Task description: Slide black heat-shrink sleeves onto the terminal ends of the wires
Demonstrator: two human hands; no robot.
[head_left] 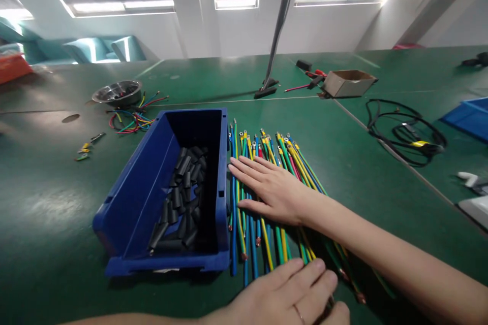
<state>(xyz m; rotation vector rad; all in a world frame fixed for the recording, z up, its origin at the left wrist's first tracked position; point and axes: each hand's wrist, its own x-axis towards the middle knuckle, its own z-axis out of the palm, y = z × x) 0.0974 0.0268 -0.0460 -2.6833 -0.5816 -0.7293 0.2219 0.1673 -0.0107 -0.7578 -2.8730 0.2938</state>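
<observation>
My right hand (272,188) lies flat, fingers stretched out, across a spread of short cables (265,244). Their jackets are green, yellow, blue and red. Metal ring terminals (263,133) cap many of the far ends, and bare copper shows at several near ends. At the bottom edge, my left hand (284,297) is over the near part of the cables, its fingers bent and close together with the thumb beside them. What lies under those fingers is hidden. Left of the cables stands a blue bin (133,198) with several black sleeve pieces (186,177) inside.
Behind the bin are a metal bowl (118,92) and a bundle of coloured wires (131,121). Small terminals (84,150) lie at left. A grey pole (280,25) rises from the green table. A cardboard box (348,84), coiled black cable (406,132) and blue container (468,119) are at right.
</observation>
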